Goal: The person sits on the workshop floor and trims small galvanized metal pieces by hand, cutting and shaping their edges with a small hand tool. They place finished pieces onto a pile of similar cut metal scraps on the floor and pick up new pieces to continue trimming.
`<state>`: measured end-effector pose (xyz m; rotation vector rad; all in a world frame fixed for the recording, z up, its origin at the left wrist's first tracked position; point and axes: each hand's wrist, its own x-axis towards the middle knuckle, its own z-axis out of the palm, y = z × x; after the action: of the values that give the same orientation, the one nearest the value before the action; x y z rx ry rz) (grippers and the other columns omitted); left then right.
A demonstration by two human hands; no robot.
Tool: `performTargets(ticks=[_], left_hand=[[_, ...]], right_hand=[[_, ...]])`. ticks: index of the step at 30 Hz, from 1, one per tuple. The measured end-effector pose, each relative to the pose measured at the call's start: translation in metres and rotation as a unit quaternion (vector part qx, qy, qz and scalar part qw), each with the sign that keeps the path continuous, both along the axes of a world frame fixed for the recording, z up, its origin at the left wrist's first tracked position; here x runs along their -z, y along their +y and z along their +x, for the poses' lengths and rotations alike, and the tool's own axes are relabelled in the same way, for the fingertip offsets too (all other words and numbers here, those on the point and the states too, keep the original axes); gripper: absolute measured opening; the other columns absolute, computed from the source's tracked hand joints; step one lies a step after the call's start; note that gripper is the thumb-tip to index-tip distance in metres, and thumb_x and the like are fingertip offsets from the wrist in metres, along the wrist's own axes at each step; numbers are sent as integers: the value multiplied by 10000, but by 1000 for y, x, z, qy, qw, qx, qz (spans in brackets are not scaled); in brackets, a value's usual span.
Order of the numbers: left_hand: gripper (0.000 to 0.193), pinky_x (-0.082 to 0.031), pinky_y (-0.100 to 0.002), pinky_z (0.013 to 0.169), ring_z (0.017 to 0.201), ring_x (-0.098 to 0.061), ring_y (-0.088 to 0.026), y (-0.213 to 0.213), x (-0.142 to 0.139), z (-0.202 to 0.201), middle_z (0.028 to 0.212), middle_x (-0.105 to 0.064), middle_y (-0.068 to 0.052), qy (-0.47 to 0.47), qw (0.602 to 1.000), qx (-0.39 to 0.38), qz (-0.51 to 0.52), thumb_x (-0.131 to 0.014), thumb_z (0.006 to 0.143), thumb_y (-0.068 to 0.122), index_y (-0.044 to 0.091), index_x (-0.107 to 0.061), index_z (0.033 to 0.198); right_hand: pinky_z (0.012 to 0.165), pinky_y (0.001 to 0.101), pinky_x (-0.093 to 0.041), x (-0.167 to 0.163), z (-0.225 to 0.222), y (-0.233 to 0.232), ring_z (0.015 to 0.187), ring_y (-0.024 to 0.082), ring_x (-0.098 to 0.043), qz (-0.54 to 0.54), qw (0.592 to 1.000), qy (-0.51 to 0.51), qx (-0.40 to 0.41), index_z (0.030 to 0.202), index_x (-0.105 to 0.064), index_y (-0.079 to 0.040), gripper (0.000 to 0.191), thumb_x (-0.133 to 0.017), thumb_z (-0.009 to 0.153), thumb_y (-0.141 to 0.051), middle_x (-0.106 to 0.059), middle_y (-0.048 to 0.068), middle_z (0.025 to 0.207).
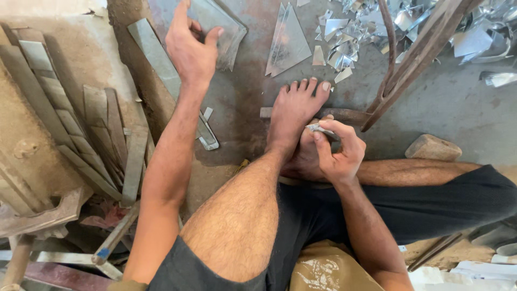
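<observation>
I sit on a concrete floor with my bare foot point(295, 110) stretched forward. My left hand point(189, 49) reaches out to a flat sheet of glass point(229, 29) at the top of the view and grips its near edge between thumb and fingers. My right hand point(338, 150) is closed around a small slim metal tool point(322, 129), pinched between thumb and forefinger just beside my foot. A triangular pane of glass point(288, 43) lies flat on the floor beyond my toes.
A heap of shiny glass offcuts point(371, 27) covers the floor at top right. Long glass strips point(75, 134) are stacked at left. A rusty bent metal bar point(414, 59) slants from the top right. A stone point(433, 146) lies at right.
</observation>
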<state>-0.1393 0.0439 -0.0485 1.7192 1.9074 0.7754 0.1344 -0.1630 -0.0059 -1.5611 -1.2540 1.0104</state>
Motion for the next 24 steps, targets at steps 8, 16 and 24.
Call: performTargets(ticks=[8, 16, 24], left_hand=[[178, -433, -245, 732, 817, -528, -64, -4, -2, -6, 1000, -687, -2, -356, 929, 0, -106, -727, 1041, -31, -22, -692, 1215], [413, -511, -256, 982, 1076, -604, -70, -19, -21, 15, 1229, -658, 9, -490, 868, 35, -73, -591, 1082, 15, 37, -490, 1482], [367, -393, -301, 717, 763, -473, -148, -5, -16, 15, 897, -591, -83, -197, 976, 40, -84, -657, 1121, 100, 73, -531, 1465]], right_hand=[[910, 298, -571, 0, 2, 7, 997, 185, -720, -3, 1000, -12, -5, 1191, -636, 31, 240, -727, 970, 48, -726, 155, 1119], [907, 285, -595, -7, -7, 21, 1010, 170, -743, -14, 998, 57, 3, 1233, -602, 36, 255, -700, 998, 53, -727, 123, 1114], [879, 282, -583, -10, -13, 32, 983, 177, -733, -7, 998, 58, -16, 1243, -595, 51, 278, -699, 987, 80, -720, 142, 1071]])
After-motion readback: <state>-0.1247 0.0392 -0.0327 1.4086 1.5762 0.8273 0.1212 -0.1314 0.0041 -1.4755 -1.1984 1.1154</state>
